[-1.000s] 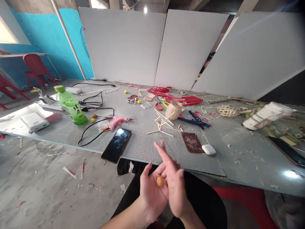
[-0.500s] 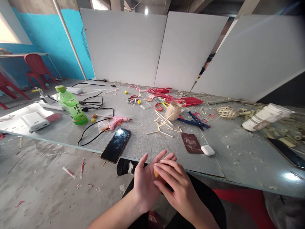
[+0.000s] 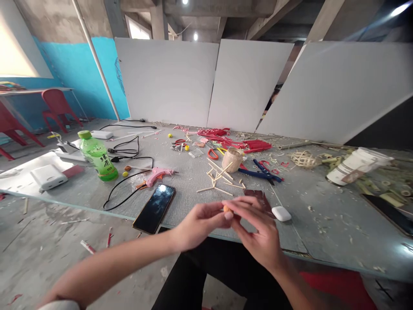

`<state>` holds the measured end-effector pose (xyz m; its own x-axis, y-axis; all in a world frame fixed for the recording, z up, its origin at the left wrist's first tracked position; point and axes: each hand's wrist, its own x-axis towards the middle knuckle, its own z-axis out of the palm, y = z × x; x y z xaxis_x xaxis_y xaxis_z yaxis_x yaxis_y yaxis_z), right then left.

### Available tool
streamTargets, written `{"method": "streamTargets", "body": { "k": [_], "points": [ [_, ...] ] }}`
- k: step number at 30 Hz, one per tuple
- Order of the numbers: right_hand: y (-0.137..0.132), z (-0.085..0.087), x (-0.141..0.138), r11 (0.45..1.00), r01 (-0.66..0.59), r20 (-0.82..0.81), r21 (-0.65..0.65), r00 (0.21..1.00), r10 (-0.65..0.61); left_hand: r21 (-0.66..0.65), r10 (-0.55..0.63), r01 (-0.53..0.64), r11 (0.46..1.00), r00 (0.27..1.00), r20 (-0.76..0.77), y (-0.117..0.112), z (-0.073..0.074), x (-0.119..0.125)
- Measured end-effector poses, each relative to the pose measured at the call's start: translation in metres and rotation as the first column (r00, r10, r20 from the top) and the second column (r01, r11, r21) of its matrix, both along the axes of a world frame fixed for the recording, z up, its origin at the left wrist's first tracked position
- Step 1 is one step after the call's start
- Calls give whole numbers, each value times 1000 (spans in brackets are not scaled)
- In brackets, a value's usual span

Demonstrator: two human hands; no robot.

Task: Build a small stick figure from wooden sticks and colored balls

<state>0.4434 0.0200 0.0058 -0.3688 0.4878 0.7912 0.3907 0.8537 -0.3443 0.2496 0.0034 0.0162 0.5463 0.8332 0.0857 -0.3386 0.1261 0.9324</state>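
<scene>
A small orange lump (image 3: 226, 209), which looks like modelling clay, is held above the table's front edge. My left hand (image 3: 200, 226) pinches it from the left between thumb and fingers. From the other side, the fingers of my right hand (image 3: 260, 230) close on it too and cover part of it. Just beyond my hands stands a little frame of thin wooden sticks (image 3: 215, 183). A dark brown sheet (image 3: 267, 203), partly hidden by my right hand, lies near a white earbud case (image 3: 281, 213).
A phone (image 3: 155, 209) and a pink glue gun (image 3: 156, 175) lie left, by a green drink bottle (image 3: 98, 157). Behind the sticks are a wooden cup (image 3: 231, 160) and blue-handled cutters (image 3: 258, 173). A white tub (image 3: 356, 167) lies tilted at right. Red strips (image 3: 256, 146) litter the back.
My hands have risen towards the table. My left palm, open and turned up before, has turned over and its fingers now pinch the orange lump together with my right hand. The view has tilted up.
</scene>
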Motion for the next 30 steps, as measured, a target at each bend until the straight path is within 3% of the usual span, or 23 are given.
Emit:
{"method": "streamTargets", "body": {
  "k": [3,6,9,12,14,17,20,22,25,30],
  "points": [
    [34,29,-3,994,-47,56,96,998,42,195,43,-20,981,993,-112,36,23,-11],
    [63,46,-7,987,-162,35,22,986,161,316,115,-42,948,969,-218,61,28,-19],
    [83,46,-8,972,-225,-53,-62,974,222,268,51,15,963,970,-239,77,27,-24],
    [96,38,-6,961,-249,-75,-124,968,241,169,-43,70,983,986,-159,87,29,-26],
    [102,30,-5,956,-240,-130,-172,967,219,172,-52,78,982,987,-149,91,27,-27],
    [114,16,-1,944,-207,-351,-257,930,108,308,158,-64,949,943,-294,97,13,-27],
    [124,0,4,929,-182,-457,-321,889,16,572,475,-198,796,790,-388,105,-13,-24],
    [127,-9,7,923,-175,-441,-341,897,7,675,574,-209,707,727,-377,111,-29,-21],
    [124,-19,7,933,-157,-406,-324,914,13,716,601,-200,669,713,-361,120,-46,-17],
    [118,-24,2,945,-193,-338,-265,936,96,697,552,-202,688,768,-323,126,-56,-14]
  ]
}}
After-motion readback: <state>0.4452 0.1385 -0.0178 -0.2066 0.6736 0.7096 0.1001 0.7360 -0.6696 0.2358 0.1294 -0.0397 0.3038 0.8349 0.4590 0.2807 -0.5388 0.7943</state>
